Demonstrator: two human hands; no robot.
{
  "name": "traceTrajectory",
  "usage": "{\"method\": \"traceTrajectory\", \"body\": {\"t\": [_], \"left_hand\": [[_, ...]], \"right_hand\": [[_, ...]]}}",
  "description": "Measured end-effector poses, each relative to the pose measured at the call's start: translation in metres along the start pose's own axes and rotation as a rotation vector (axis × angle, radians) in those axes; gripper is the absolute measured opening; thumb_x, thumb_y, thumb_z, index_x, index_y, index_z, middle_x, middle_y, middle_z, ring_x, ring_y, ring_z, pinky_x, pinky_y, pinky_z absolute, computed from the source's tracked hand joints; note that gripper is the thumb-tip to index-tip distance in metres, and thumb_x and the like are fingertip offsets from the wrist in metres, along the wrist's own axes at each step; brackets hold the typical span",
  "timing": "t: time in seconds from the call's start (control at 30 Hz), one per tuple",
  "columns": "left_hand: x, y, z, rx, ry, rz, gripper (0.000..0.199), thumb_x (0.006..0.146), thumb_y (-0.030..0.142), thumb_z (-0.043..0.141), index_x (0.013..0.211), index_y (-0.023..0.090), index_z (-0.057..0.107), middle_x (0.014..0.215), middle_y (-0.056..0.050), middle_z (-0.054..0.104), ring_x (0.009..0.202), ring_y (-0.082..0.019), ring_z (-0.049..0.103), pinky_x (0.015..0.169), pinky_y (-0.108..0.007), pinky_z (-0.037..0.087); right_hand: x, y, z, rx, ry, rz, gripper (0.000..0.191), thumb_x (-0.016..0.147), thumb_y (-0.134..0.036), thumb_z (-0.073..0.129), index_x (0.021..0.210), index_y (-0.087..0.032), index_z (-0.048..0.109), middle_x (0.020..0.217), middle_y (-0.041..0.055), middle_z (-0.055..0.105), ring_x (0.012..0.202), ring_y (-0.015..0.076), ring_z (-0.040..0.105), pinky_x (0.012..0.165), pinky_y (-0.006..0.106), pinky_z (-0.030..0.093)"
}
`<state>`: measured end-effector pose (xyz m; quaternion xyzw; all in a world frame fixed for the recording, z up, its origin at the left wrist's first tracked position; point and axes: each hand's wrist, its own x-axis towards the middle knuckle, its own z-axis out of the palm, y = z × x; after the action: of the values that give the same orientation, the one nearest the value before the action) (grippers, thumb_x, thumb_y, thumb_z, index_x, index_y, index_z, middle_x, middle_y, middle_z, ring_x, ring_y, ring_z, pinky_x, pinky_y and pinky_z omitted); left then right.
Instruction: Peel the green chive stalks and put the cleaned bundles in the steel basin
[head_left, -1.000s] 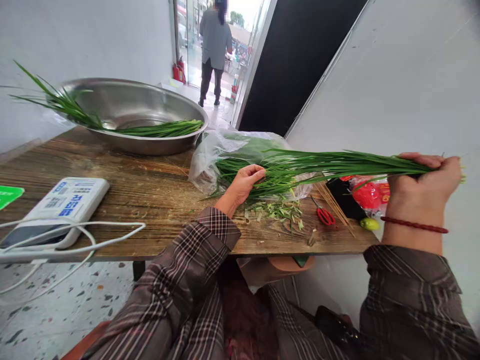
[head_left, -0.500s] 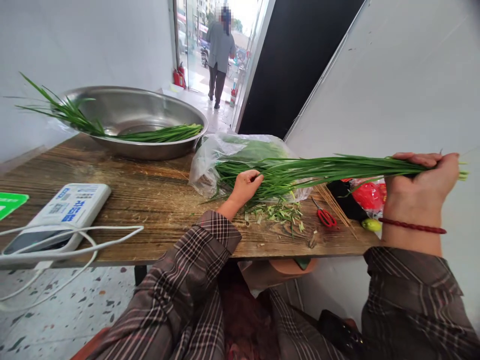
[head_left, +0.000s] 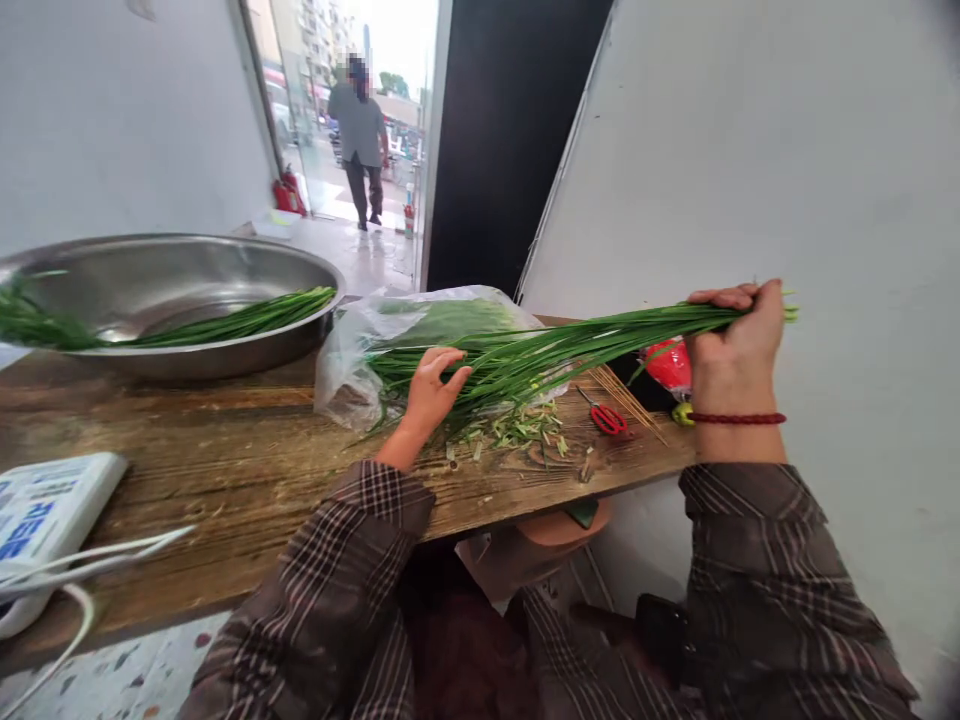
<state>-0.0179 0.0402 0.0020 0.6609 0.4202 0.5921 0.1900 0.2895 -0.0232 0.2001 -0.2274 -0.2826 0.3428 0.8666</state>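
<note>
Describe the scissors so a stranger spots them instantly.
Find the wooden table, then the scattered green trimmings in front of the plastic bag. Just right of them, beside the thin sticks, lie the scissors. Unlike those neighbours, they have red looped handles.

Brown checked sleeves (head_left: 337, 560) are showing at the bottom, green leaves (head_left: 622, 328) are brightening the middle, and a dark red bracelet (head_left: 739, 419) is showing at the right.
</note>
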Motion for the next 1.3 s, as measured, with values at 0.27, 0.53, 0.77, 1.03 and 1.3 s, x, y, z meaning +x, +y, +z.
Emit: {"method": "traceTrajectory", "body": {"t": [0.27, 0.53, 0.77, 1.03, 1.3], "left_hand": [[0.022, 0.012, -0.039, 0.067, 0.229, -0.073, 0.045, 0.079, 0.032, 0.061, 0.122, 0.018, 0.061, 0.119, -0.011, 0.062, 0.095, -0.019, 0.062, 0.089, -0.037, 0.051], [0.029, 0.134, 0.0, -0.119, -0.368, 0.203, 0.058, 0.077, 0.043, 0.066, 0.127, 0.015, 0.054, 0.12, -0.012, 0.063, 0.109, -0.024, 0.06, 0.098, -0.042, 0.048], [0.014, 0.154, 0.015, -0.275, -0.633, -0.028, 0.026, 0.078, 0.035, 0.063, 0.092, 0.014, 0.057, 0.077, -0.002, 0.064, 0.065, -0.016, 0.06, 0.059, -0.028, 0.048], [0.018, 0.147, -0.012, 0.161, -0.563, 0.105, 0.012, 0.082, 0.026, 0.055, 0.074, 0.018, 0.051, 0.07, 0.001, 0.057, 0.066, -0.014, 0.049, 0.064, -0.028, 0.039], [0.031, 0.126, -0.04, 0.432, -0.565, 0.158, 0.016, 0.088, 0.033, 0.052, 0.078, 0.02, 0.051, 0.074, -0.002, 0.061, 0.069, -0.017, 0.055, 0.065, -0.03, 0.039]], "right_hand": [[-0.021, 0.004, 0.008, -0.019, -0.124, 0.037, 0.038, 0.091, -0.048, 0.053, 0.067, -0.021, 0.042, 0.044, -0.0132, 0.035, 0.039, 0.004, 0.041, 0.055, 0.022, 0.048], [-0.084, 0.046, 0.042, -0.187, -0.467, 0.18, 0.041, 0.083, -0.057, 0.061, 0.067, -0.022, 0.045, 0.052, -0.0087, 0.04, 0.052, 0.0068, 0.049, 0.064, 0.025, 0.052], [-0.106, 0.069, 0.047, -0.129, -0.616, 0.258, 0.04, 0.082, -0.056, 0.061, 0.066, -0.023, 0.045, 0.064, -0.005, 0.05, 0.069, 0.01, 0.057, 0.074, 0.028, 0.054], [-0.089, 0.081, 0.035, -0.138, -0.527, 0.285, 0.032, 0.078, -0.046, 0.07, 0.067, -0.019, 0.057, 0.066, -0.0034, 0.062, 0.07, 0.0112, 0.065, 0.075, 0.029, 0.055], [-0.061, 0.083, 0.006, -0.16, -0.317, 0.162, 0.037, 0.081, -0.057, 0.062, 0.077, -0.02, 0.062, 0.074, -0.0017, 0.067, 0.072, 0.0095, 0.066, 0.063, 0.02, 0.052]]}}
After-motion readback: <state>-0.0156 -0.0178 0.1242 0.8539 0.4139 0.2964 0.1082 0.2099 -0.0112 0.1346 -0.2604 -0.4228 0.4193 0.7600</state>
